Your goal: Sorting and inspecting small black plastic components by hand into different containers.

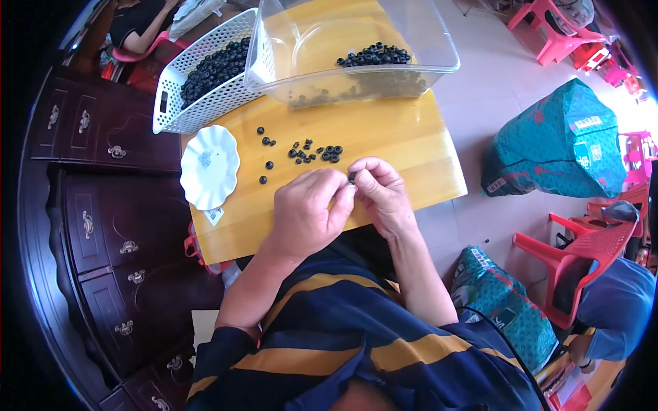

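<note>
Above the near edge of the yellow wooden table (411,154), my two hands meet at the fingertips. My right hand (385,195) pinches a small round black part (352,177) between thumb and forefinger. My left hand (310,209) has its fingers curled closed against the same spot; whether it grips that part or something tinier is hidden. Just beyond my hands lie several loose black parts (332,152), some round with a hole, some smaller and irregular. A few more black round pieces (266,140) are scattered to the left, near a white scalloped dish (229,159) holding tiny pale bits (205,159).
A white perforated basket (199,116) full of black parts and a clear plastic bin (356,77) with more stand at the table's far side. Dark drawers (103,198) flank the left. Teal sacks (548,147) and red chairs (582,253) are on the right. Other people sit nearby.
</note>
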Demonstrator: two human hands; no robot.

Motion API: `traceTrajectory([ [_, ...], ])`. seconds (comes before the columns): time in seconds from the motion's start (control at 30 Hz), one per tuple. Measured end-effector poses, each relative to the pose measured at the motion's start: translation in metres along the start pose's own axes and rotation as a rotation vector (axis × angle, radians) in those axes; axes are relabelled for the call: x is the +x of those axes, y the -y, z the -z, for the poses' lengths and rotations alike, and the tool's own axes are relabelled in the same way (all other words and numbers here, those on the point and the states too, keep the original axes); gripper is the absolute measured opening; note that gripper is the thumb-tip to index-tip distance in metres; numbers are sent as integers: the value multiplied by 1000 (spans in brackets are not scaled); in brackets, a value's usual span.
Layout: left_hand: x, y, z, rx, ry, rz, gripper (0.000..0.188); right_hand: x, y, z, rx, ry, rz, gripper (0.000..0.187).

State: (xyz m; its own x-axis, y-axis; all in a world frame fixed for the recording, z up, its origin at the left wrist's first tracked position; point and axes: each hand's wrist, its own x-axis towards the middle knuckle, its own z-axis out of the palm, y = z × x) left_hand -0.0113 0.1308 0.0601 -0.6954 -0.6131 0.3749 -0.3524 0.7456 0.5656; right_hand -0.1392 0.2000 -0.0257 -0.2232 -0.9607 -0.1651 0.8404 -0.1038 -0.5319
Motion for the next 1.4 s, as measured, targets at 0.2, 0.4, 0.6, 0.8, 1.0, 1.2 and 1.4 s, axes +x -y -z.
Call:
traceTrajectory([
  [0.2, -3, 8, 0, 46, 2, 2, 11, -3, 0, -4, -379, -86, 86, 15],
  [0.4, -11, 16, 11, -11, 51, 79, 15, -5, 3, -5, -462, -32, -21, 18],
  [0.6, -9, 24, 24, -122, 217, 211, 16, -4, 3, -2, -239, 71, -91, 23],
  [0.8, 4, 54, 24, -136, 11, 225, 14, -3, 10, -5, -61, -31, -140, 22],
  [1.0, 20, 89, 8, 238, 31, 137, 16, -1, 8, 3, 47, -36, -138, 20],
  [1.2, 28, 97, -11, 358, 89, 135, 17, 1, 8, 6, 136, -3, -144, 20],
  [1.4, 37, 108, -12, 376, 103, 105, 9, 5, 10, 2, 150, 7, -143, 20],
])
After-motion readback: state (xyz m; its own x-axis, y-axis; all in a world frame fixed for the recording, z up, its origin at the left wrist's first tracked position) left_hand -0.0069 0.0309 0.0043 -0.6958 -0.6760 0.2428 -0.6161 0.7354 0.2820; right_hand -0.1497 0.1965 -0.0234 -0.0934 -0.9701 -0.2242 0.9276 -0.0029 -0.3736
